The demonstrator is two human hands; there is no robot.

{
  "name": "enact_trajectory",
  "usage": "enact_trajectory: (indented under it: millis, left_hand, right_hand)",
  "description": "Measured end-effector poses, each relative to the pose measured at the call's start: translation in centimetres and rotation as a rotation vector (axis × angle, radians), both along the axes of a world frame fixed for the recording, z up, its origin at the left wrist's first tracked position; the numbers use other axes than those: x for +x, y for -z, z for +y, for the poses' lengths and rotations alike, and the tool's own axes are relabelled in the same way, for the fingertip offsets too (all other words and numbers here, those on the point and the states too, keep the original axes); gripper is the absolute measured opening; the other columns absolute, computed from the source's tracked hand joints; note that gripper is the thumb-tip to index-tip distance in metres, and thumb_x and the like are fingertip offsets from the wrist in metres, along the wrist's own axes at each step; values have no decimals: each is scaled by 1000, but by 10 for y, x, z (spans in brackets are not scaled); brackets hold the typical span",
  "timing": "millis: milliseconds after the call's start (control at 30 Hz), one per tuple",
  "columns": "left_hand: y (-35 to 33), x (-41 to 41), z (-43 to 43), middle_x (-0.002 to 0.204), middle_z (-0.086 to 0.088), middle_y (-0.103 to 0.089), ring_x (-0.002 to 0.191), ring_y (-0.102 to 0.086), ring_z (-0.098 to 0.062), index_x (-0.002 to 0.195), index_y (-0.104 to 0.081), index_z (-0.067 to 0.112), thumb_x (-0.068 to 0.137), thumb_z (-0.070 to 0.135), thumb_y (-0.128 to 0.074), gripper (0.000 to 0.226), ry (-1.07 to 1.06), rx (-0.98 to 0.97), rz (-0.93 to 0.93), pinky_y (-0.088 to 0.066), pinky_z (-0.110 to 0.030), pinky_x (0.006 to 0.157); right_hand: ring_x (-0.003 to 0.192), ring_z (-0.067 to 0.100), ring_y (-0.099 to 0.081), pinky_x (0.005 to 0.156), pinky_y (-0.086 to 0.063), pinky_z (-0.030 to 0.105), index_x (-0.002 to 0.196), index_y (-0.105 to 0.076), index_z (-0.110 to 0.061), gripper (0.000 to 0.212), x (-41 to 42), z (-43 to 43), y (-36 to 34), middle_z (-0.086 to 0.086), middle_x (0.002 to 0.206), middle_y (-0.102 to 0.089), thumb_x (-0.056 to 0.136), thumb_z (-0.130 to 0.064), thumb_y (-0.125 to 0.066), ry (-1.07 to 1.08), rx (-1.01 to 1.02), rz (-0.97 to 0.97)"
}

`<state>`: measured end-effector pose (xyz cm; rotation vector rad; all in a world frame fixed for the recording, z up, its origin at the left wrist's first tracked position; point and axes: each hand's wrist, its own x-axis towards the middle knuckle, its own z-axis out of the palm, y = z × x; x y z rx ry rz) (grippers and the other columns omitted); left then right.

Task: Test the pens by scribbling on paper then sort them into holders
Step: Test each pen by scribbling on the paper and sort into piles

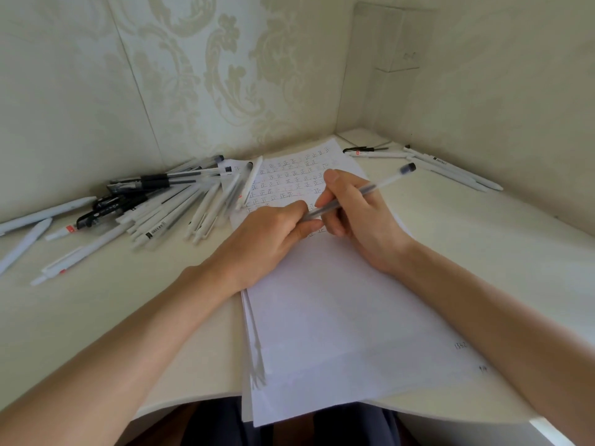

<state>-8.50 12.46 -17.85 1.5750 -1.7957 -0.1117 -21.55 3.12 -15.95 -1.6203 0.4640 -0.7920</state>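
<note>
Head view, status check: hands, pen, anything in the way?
Left hand pinches lower end of clear pen, right hand grips its barrel. Pen held over the paper, tip hidden by fingers. Nothing blocking; pen pile at left, smaller group far right.

We saw a cream counter (483,252) carrying everything. A stack of paper sheets (338,317) lay along its middle, its near end hanging over the counter's near edge. A loose pile of pens (161,201) lay at the far left, some overlapping the paper's far left corner. A few white pens (450,169) lay at the far right.
</note>
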Motion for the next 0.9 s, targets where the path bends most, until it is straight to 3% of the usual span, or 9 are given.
enact_trajectory:
  millis: [100, 200, 267, 400, 567, 633, 700, 800, 900]
  left_hand:
    - [-2, -2, 1, 63, -11, -56, 55, -51, -24, 76, -49, 0, 91, 38, -40, 42, 1, 39, 2, -37, -31, 54]
    - [-7, -7, 0, 60, 5, -54, 53, -50, -7, 78, -55, 4, 92, 36, -45, 37, 33, 86, 39, -36, -21, 51]
    - [-8, -12, 0, 55, 11, -48, 50, -46, -5, 73, -54, 7, 92, 35, -50, 34, 39, 126, 69, -32, -19, 49]
    - [-6, -20, 3, 59, 0, -55, 57, -52, -15, 68, -48, 15, 90, 53, -43, 44, 23, 196, -7, -40, -35, 56]
    - [-17, 2, 15, 60, 4, -43, 57, -45, -22, 94, -50, 11, 99, 26, -35, 22, -491, 19, -169, -23, -31, 48]
    - [-22, 21, 23, 69, -9, -54, 63, -49, -31, 103, -52, 3, 97, 16, -36, 22, -737, 0, -217, -27, -32, 54]
    - [-25, 39, 33, 81, -23, -64, 78, -58, -40, 99, -57, -1, 92, 9, -41, 21, -933, 21, -262, -31, -38, 65]
    - [-22, 51, 46, 94, -27, -62, 95, -53, -41, 94, -62, -2, 86, 13, -47, 23, -1092, 143, -312, -32, -42, 79]
    - [-16, 48, 48, 101, -28, -54, 99, -44, -40, 95, -61, -3, 82, 18, -57, 25, -1100, 196, -343, -29, -44, 80]
  right_hand:
    - [40, 14, -34, 45, -30, 22, 62, -52, -11, 42, 0, 5, -6, 1, 40, -40, 101, -17, -39, 0, -55, 51]
    - [42, 14, -31, 48, -25, 28, 67, -52, -9, 38, -9, 8, -11, -1, 42, -40, 101, -19, -39, -9, -27, 93]
    - [41, 14, -30, 46, -23, 26, 70, -50, -11, 32, -19, 10, -12, -1, 42, -37, 100, -21, -45, 60, 14, 74]
    - [42, 13, -27, 44, -21, 23, 70, -44, -15, 30, -40, 14, -6, 0, 44, -37, 94, -29, -55, 170, 108, 48]
    - [51, 14, -42, 49, -32, 24, 103, -56, -10, 33, -46, 13, -7, 4, 60, -58, 97, -40, -45, 164, 249, 5]
    - [54, 16, -44, 48, -35, 24, 107, -56, -8, 29, -40, 15, -5, 3, 62, -62, 97, -35, -48, 177, 164, 132]
    - [57, 18, -45, 51, -37, 27, 101, -59, -11, 21, -33, 17, -1, -1, 62, -65, 97, -30, -51, 188, 11, 294]
    - [58, 16, -45, 56, -37, 29, 96, -59, -17, 17, -28, 19, 2, -5, 64, -67, 96, -31, -50, 184, -130, 407]
    - [58, 16, -44, 57, -37, 29, 97, -60, -17, 16, -29, 19, 1, -5, 65, -66, 97, -28, -49, 177, -125, 407]
